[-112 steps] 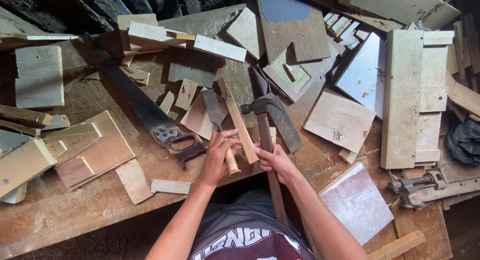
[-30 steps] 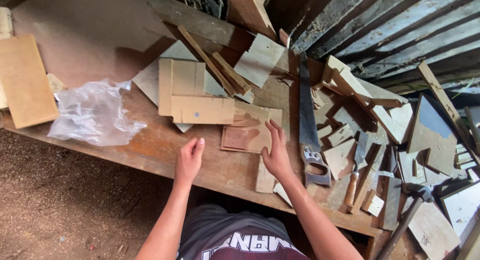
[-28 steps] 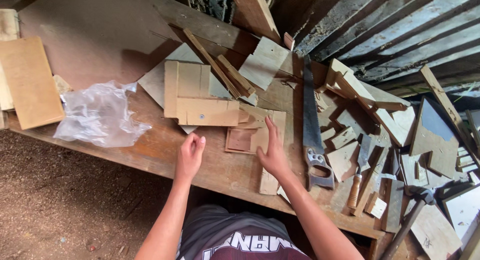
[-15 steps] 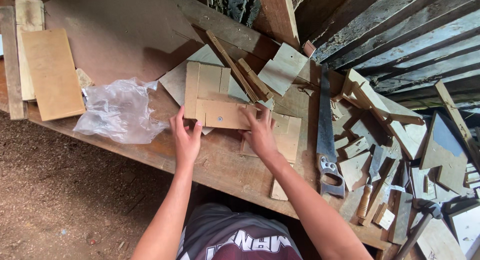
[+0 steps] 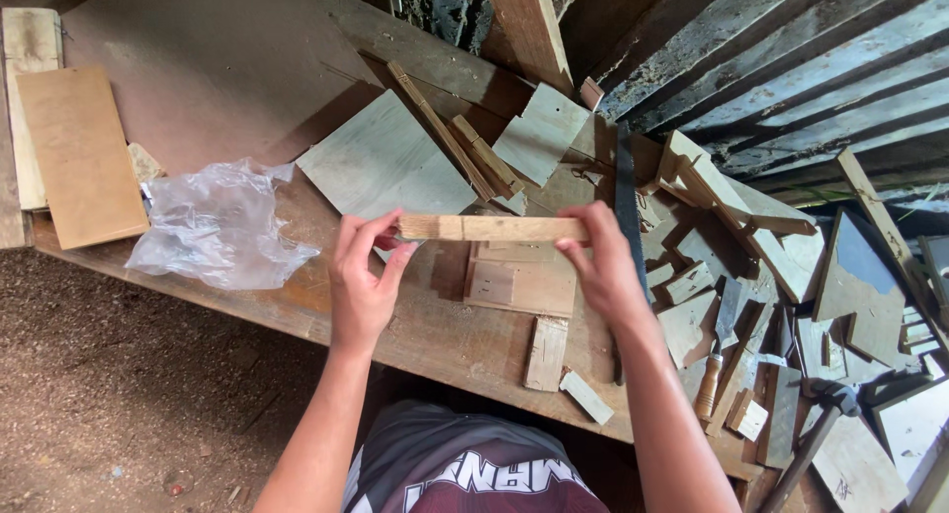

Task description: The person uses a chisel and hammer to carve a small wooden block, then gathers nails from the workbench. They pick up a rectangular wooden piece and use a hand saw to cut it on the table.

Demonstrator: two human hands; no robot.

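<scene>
Your left hand (image 5: 361,281) and your right hand (image 5: 605,266) hold a flat wooden piece (image 5: 491,227) between them, raised edge-on above the workbench (image 5: 435,340), so you see mostly its thin pale edge running level from one hand to the other. Your left fingers and thumb pinch its left end; your right hand wraps its fingers over the right end, both hands closed on the wood. Under the piece, near the front edge of the bench, lies a light square board (image 5: 521,281) with a smaller block on it, and just in front of that a short upright offcut (image 5: 546,353) and a small pale block (image 5: 586,396) close to the bench's front edge. Left of your left hand a crumpled clear plastic bag (image 5: 219,226) sits by the front edge, and beyond it at the left end lies a tan rectangular board (image 5: 82,157). Behind the held piece a grey plywood square (image 5: 386,170) lies flat, with long narrow strips (image 5: 450,142) slanting beside it toward the back edge. Just right of your right hand a handsaw (image 5: 625,202) runs from back to front. Toward the right end the bench is heaped with wood scraps (image 5: 732,226), a chisel with a wooden handle (image 5: 714,360) and a hammer (image 5: 816,429) near the front right corner.
</scene>
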